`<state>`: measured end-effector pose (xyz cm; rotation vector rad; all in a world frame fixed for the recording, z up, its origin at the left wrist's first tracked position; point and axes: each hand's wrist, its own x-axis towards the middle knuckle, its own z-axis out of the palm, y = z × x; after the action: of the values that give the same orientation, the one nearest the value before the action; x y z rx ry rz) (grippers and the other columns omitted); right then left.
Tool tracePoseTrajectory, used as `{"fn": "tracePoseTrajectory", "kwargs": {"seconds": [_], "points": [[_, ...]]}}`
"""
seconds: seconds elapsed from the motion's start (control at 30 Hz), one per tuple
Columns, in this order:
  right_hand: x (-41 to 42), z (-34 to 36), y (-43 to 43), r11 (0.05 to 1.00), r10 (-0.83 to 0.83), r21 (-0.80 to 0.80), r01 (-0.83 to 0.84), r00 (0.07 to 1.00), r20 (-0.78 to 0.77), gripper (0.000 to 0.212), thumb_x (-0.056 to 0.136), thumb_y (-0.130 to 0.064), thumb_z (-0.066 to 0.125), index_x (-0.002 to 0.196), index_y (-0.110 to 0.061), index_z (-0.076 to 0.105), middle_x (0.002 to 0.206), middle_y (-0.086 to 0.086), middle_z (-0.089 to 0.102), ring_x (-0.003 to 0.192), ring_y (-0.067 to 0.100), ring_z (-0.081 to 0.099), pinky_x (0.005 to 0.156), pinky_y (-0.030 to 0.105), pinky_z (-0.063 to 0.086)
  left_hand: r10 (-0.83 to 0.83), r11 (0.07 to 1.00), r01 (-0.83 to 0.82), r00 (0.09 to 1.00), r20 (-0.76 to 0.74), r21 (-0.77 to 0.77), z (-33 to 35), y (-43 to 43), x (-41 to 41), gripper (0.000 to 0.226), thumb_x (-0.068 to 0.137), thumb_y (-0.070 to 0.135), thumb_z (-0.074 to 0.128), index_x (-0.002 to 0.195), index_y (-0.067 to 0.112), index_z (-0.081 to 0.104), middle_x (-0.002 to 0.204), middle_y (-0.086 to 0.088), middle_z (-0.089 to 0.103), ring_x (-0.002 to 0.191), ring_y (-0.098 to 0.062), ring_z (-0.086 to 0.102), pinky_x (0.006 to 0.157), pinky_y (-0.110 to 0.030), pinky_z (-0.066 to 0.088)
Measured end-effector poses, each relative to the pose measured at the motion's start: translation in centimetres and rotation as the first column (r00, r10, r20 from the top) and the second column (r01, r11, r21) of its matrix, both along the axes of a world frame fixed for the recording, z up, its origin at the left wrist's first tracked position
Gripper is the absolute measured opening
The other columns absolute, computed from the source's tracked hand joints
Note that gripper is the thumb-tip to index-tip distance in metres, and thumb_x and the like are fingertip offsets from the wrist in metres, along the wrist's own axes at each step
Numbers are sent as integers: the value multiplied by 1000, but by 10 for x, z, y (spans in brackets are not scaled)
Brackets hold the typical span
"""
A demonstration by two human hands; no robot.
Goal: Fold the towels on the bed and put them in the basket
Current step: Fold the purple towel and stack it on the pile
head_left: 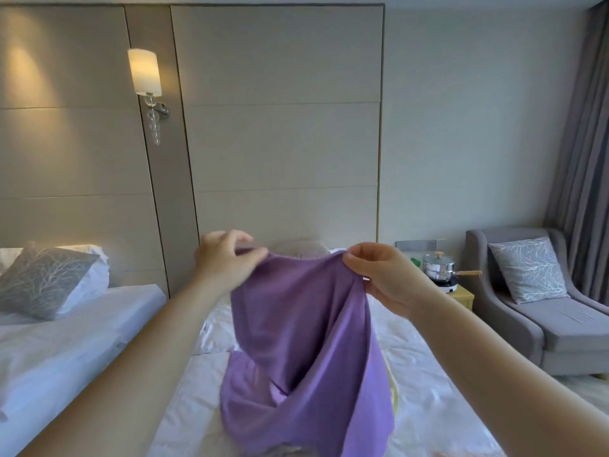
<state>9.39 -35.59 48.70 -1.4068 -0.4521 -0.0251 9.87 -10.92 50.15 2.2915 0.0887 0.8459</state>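
Item: soft purple cloth towel (303, 341) – held up over the white-sheeted bed (435, 384), its top edge stretched between two hands, its lower part bunched and resting on the sheet. A pale yellow sliver showed at its right side; what it belonged to could not be told.

Left hand (227, 262) – fingers curled, thumb and fingertips pinching the towel's upper left corner. Forearm bare, reaching in from the lower left.

Right hand (385, 282) – thumb and curled fingers pinching the upper right edge, with cloth gathered in folds below the grip. Forearm bare, reaching in from the lower right.

Position of hands: apart, level with each other, both clamped on the same top edge, and raised above the mattress.

Surroundings:
- Second white bed (66, 341) to the left, bearing a grey branch-patterned pillow (43, 278).
- Lit cream wall lamp (145, 72) on the beige panelled wall (280, 127).
- Steel lidded pot with wooden handle (438, 265) on a small burner, on a pale yellow side table (463, 296) just beside the bed.
- Grey upholstered armchair (560, 324) to the right, holding a grey patterned cushion (527, 268).
- Grey curtain (590, 127) at the far right.
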Motion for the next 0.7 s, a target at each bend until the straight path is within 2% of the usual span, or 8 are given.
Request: {"fn": "tracePoseTrajectory", "kwargs": {"seconds": [0.07, 0.17, 0.23, 0.3, 0.4, 0.5, 0.63, 0.7], "points": [[-6, 9, 1, 992, 93, -82, -91, 995, 23, 19, 92, 0, 54, 76, -6, 60, 69, 2, 59, 63, 12, 55, 67, 27, 45, -337, 929, 336, 941, -19, 155, -12, -24, -13, 56, 79, 53, 67, 126, 26, 55, 136, 4, 45, 135, -13, 36, 109, -22, 26], [-12, 12, 0, 979, 136, -158, -126, 989, 55, 14, 93, 1, 53, 81, -2, 60, 77, 9, 60, 70, 18, 56, 72, 30, 47, -723, 688, 721, 671, -166, -80, -29, -62, -26, 39, 84, 54, 57, 121, 42, 51, 120, 28, 58, 121, 1, 50, 100, -11, 36], [-14, 7, -7, 982, 88, -172, -74, 993, 76, 12, 92, 1, 54, 83, -1, 62, 78, 10, 62, 72, 18, 57, 71, 26, 49, -717, 694, 715, 676, -170, -83, -39, -75, -21, 16, 93, 40, 56, 107, 35, 62, 105, 22, 67, 107, -13, 61, 93, -15, 43], [-15, -4, -17, 986, 18, -166, -2, 995, 95, 9, 91, 0, 56, 86, -3, 63, 81, 10, 63, 76, 18, 58, 73, 26, 49, -698, 716, 693, 708, -107, -86, -43, -86, -15, 23, 97, 29, 53, 111, 16, 65, 112, -2, 69, 108, -22, 60, 99, -31, 45], [-19, -25, -32, 985, -91, -140, 104, 991, 94, 5, 86, -9, 66, 87, -8, 61, 80, 7, 65, 78, 18, 59, 77, 34, 46, -708, 703, 705, 706, 1, -96, -36, -104, -12, 20, 97, 23, 52, 109, 17, 67, 106, -4, 69, 101, -11, 63, 93, -27, 47], [-22, -40, -40, 990, -98, -97, 105, 992, 79, 16, 85, -13, 69, 93, -9, 56, 89, 8, 68, 83, 23, 63, 82, 47, 49, -630, 767, 636, 771, 92, -88, -20, -120, -5, 24, 96, 21, 52, 102, -1, 60, 106, -24, 63, 87, -17, 56, 91, -44, 45], [-24, -51, -38, 936, -156, -286, 208, 969, 194, 12, 84, -15, 69, 94, -21, 65, 101, 2, 68, 96, 26, 62, 88, 43, 54, -567, 783, 608, 784, 254, -128, 11, -128, -5, 12, 94, 17, 53, 89, 21, 63, 92, 2, 69, 85, 1, 60, 83, -18, 45], [-22, -58, -34, 886, -201, -371, 279, 951, 236, 11, 84, -15, 68, 96, -16, 69, 105, 3, 63, 100, 20, 61, 89, 38, 53, -538, 777, 606, 780, 319, -170, 30, -127, -7, 14, 94, 15, 53, 90, 26, 61, 93, 5, 67, 86, 1, 59, 80, -13, 43]]}}
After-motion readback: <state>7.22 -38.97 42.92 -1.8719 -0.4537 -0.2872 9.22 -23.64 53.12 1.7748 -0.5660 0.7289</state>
